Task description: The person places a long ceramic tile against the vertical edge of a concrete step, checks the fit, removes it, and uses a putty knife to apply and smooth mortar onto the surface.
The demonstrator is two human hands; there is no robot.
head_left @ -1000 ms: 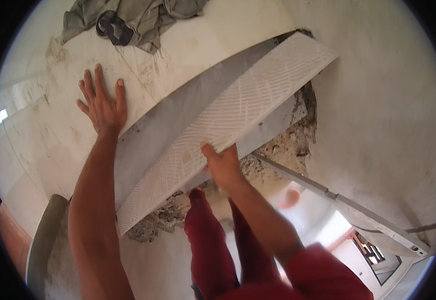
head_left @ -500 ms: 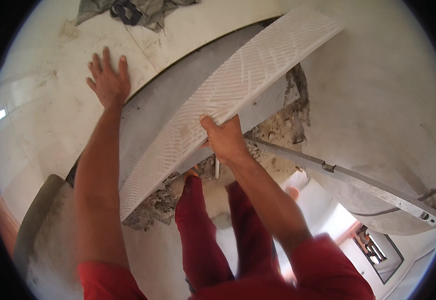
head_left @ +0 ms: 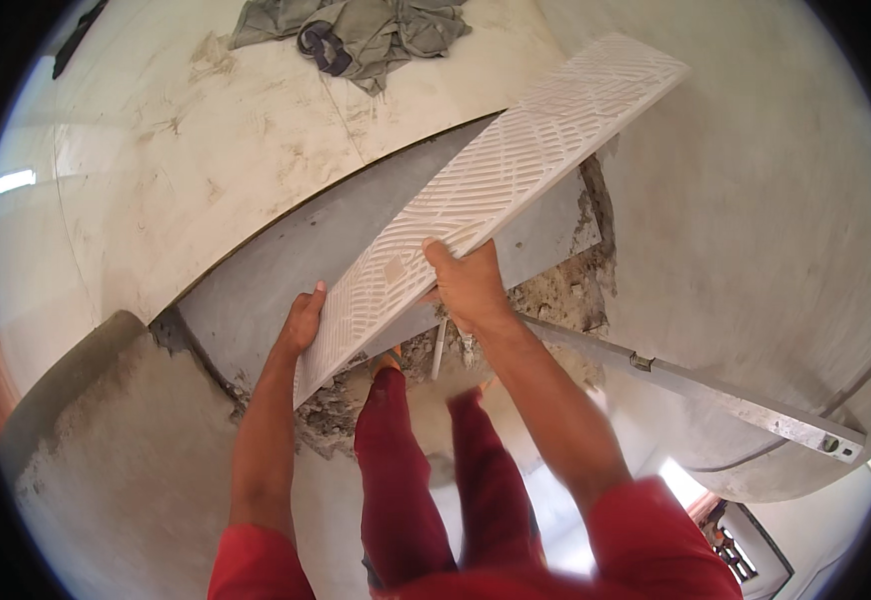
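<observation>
A long pale slab, its upward face covered in combed white ridges, slants from lower left to upper right in front of me. My right hand is closed on its near edge about midway along, thumb on the ridged face and fingers underneath. At the slab's lower left end my left hand grips the far edge; most of its fingers are hidden. Below the slab lies a smooth grey surface, with rough broken mortar along its near side.
A metal spirit level leans toward the lower right. Crumpled grey cloth lies on the cream panel beyond the slab. A rounded grey edge stands at left. My legs are below.
My left hand has left the cream panel and taken hold of the slab's lower left end. My right hand has kept its grip. The view has shifted, showing more of the cloth.
</observation>
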